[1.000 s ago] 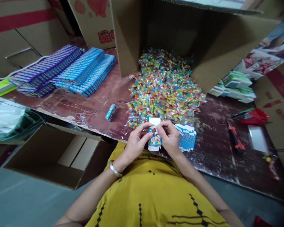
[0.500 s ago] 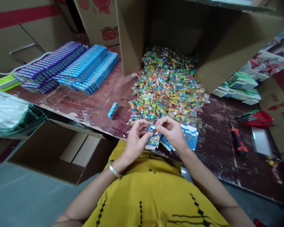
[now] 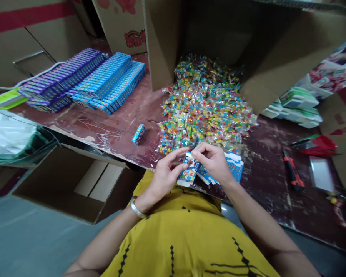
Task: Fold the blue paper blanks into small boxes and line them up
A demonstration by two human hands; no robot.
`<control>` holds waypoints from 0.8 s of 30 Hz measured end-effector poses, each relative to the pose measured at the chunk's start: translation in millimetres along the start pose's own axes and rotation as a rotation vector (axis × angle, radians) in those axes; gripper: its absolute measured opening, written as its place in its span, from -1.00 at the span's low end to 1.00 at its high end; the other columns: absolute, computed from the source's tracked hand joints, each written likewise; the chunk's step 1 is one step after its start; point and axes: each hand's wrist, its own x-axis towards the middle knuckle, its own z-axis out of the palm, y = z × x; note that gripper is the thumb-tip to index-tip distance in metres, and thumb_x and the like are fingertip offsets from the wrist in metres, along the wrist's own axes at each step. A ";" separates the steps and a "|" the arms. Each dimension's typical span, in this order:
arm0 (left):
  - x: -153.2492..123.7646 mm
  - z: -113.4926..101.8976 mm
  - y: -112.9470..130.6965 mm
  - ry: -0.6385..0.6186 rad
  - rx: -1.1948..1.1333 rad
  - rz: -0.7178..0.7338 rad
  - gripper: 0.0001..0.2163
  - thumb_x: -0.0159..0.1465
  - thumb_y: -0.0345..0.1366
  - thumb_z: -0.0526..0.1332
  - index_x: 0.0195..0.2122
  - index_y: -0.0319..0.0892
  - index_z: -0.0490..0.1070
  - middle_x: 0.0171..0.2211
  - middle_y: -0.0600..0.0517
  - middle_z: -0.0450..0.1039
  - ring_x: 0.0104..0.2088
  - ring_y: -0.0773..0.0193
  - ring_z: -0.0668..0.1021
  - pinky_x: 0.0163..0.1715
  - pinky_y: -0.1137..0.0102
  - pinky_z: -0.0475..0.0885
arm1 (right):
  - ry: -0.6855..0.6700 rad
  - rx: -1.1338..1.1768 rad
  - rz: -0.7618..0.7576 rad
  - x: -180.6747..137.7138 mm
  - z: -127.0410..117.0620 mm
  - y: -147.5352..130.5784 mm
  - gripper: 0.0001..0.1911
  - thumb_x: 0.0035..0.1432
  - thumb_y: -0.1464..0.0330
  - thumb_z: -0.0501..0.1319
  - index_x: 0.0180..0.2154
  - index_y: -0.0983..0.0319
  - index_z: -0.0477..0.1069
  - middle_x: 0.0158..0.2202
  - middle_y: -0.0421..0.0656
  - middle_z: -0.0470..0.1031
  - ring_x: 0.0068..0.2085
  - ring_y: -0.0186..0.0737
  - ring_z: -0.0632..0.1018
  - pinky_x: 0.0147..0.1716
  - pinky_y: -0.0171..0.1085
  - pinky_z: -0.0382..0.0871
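Between my two hands is a small blue printed carton (image 3: 188, 173), with a white flap sticking out at its lower end. My left hand (image 3: 168, 171) grips its left side between thumb and fingers. At the carton's top end, the thumb and fingertips of my right hand (image 3: 212, 159) pinch its edge. Flat blue cartons (image 3: 236, 168) lie on the table beneath and beside my right hand. Just beyond my hands spreads a heap of clear packets of colourful candies (image 3: 204, 115). One closed blue carton (image 3: 138, 134) sits by itself to the left.
Rows of blue cartons (image 3: 115, 82) and purple cartons (image 3: 63, 79) stand at the back left. A big cardboard box (image 3: 160, 50) lies open behind the candy. An open box (image 3: 60, 192) is below the table's left edge. A red-black utility knife (image 3: 293, 173) lies right.
My left fingers have straightened a little along the carton's side. Both hands still hold it in nearly the same place; the whole view has shifted slightly.
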 end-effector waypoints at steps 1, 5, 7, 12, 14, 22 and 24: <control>-0.2 0.2 -0.8 0.013 -0.003 -0.007 -0.65 0.21 -0.33 0.27 0.05 -0.10 0.43 -0.05 -0.05 0.50 -0.16 0.21 0.58 -0.13 0.36 0.49 | -0.001 -0.028 -0.045 -4.3 1.5 0.6 -0.80 0.16 0.24 0.29 -0.45 0.19 0.44 -0.40 -0.19 0.46 -0.34 -0.25 0.47 -0.31 -0.25 0.37; -4.1 -0.7 -7.8 0.062 -0.036 -0.045 -0.75 0.19 -0.32 0.29 -0.09 -0.16 0.49 -0.13 -0.03 0.53 -0.23 0.23 0.59 -0.16 0.36 0.50 | -0.049 -0.129 -0.133 -19.9 1.7 4.5 -0.89 0.14 0.27 0.31 -0.27 0.13 0.50 -0.18 -0.12 0.49 -0.14 -0.16 0.51 -0.28 -0.24 0.43; -7.7 -4.5 -12.4 0.073 -0.054 -0.072 -0.77 0.17 -0.32 0.31 -0.13 -0.17 0.48 -0.18 -0.02 0.53 -0.26 0.26 0.57 -0.20 0.39 0.49 | -0.144 -0.172 -0.116 -19.7 -3.9 8.5 -0.85 0.17 0.25 0.28 -0.21 0.12 0.51 -0.11 -0.09 0.49 -0.10 -0.14 0.52 -0.30 -0.24 0.45; -13.7 -27.3 -20.5 0.216 -0.056 -0.124 -0.77 0.09 -0.31 0.39 -0.31 -0.20 0.36 -0.35 0.06 0.47 -0.36 0.37 0.52 -0.34 0.49 0.46 | -0.049 -0.533 -0.169 15.6 -18.7 27.2 -0.80 0.25 0.33 0.18 -0.10 0.13 0.48 -0.14 -0.10 0.52 -0.22 -0.16 0.54 -0.24 -0.20 0.43; -13.2 -37.0 -20.7 0.310 -0.067 -0.101 -0.72 0.08 -0.30 0.39 -0.27 -0.19 0.32 -0.35 0.08 0.43 -0.43 0.42 0.49 -0.45 0.55 0.43 | -0.099 -0.725 -0.234 34.9 -15.9 33.6 -0.76 0.23 0.40 0.18 -0.07 0.13 0.46 -0.07 -0.09 0.52 -0.15 -0.13 0.54 -0.15 -0.17 0.39; -6.5 -49.8 -11.5 0.318 -0.317 -0.191 -0.52 0.05 -0.31 0.39 0.01 -0.19 0.35 -0.12 -0.03 0.47 -0.19 0.27 0.54 -0.16 0.27 0.55 | -0.312 -1.009 -0.229 68.5 6.3 38.0 -0.81 0.21 0.42 0.19 -0.14 0.14 0.48 -0.17 -0.07 0.56 -0.14 -0.08 0.54 -0.18 -0.20 0.32; -4.6 -49.9 -15.1 0.275 -0.332 -0.229 -0.57 0.06 -0.30 0.39 -0.03 -0.22 0.38 -0.12 -0.03 0.49 -0.20 0.28 0.54 -0.12 0.27 0.51 | -0.223 -0.892 -0.256 66.4 0.6 38.3 -0.84 0.24 0.42 0.16 -0.19 0.15 0.50 -0.20 -0.08 0.55 -0.15 -0.11 0.54 -0.17 -0.20 0.34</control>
